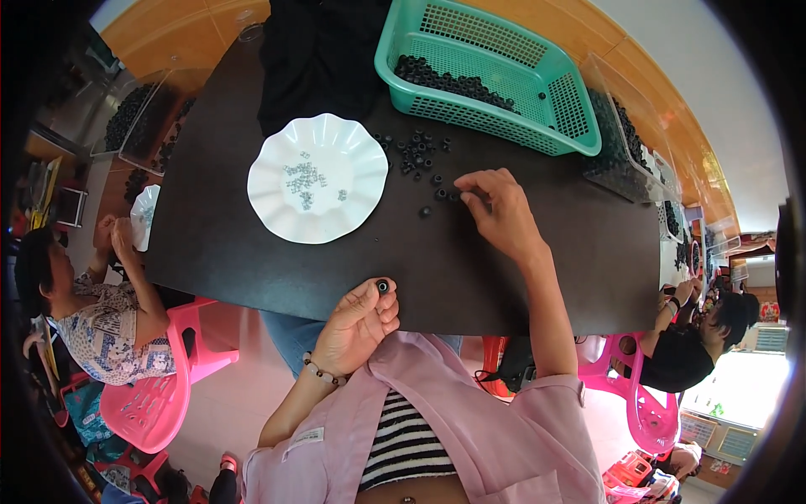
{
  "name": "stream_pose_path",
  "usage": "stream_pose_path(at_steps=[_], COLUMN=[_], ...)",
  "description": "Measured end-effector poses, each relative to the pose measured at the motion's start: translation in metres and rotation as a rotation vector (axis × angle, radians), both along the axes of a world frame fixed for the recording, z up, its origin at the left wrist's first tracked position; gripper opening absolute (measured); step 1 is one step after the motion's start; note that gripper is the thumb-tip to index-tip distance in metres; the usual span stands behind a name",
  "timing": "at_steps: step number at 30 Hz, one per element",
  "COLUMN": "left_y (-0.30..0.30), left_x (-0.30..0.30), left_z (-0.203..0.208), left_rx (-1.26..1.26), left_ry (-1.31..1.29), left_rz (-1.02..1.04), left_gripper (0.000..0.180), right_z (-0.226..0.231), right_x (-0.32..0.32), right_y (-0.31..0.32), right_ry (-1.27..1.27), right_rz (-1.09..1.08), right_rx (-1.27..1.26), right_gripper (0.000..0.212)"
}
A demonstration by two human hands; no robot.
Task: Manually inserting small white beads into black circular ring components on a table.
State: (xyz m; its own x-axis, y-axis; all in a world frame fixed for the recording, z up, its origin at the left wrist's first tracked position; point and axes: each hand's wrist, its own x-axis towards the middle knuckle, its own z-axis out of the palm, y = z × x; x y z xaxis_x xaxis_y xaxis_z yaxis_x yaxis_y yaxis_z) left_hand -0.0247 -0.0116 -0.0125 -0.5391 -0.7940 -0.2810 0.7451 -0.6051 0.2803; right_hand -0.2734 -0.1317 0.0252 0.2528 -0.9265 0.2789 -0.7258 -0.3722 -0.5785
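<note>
My left hand [357, 323] is near the table's front edge, closed in a pinch on a small black ring-shaped part [383, 286] with a pale centre. Over the table to the right, my right hand [505, 217] has its thumb and index finger slightly apart. Just beside those fingertips are loose black parts [441, 194], and I see nothing held between them. More small black parts [416, 153] lie scattered farther back. A white scalloped plate [273, 202] left of them carries small clear pieces [304, 178].
A green perforated basket [411, 99] holding many black parts stands at the back of the dark table [336, 277]. Black cloth [306, 63] lies behind the plate. Clear bins [630, 139] of black parts stand at the right. People [109, 311] sit on pink chairs [159, 399] at both sides.
</note>
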Motion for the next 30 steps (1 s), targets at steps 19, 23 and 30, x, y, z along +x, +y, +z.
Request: stream_pose_path(at_steps=[19,23,30], left_y=[0.002,0.003,0.004], left_x=[0.001,0.003,0.005], left_z=[-0.004,-0.004,-0.005], left_rx=[-0.007,-0.009,0.011], left_ry=[0.027,0.029,0.047], left_rz=[0.001,0.003,0.0], left_gripper=[0.025,0.025,0.025], right_z=[0.006,0.006,-0.006], right_x=[0.011,0.028,0.047], right_y=[-0.023,-0.029,-0.039], right_ry=[0.098,0.115,0.3], right_rz=[0.061,0.123,0.159], right_rx=[0.009,-0.047,-0.215], right_gripper=[0.016,0.016,0.015])
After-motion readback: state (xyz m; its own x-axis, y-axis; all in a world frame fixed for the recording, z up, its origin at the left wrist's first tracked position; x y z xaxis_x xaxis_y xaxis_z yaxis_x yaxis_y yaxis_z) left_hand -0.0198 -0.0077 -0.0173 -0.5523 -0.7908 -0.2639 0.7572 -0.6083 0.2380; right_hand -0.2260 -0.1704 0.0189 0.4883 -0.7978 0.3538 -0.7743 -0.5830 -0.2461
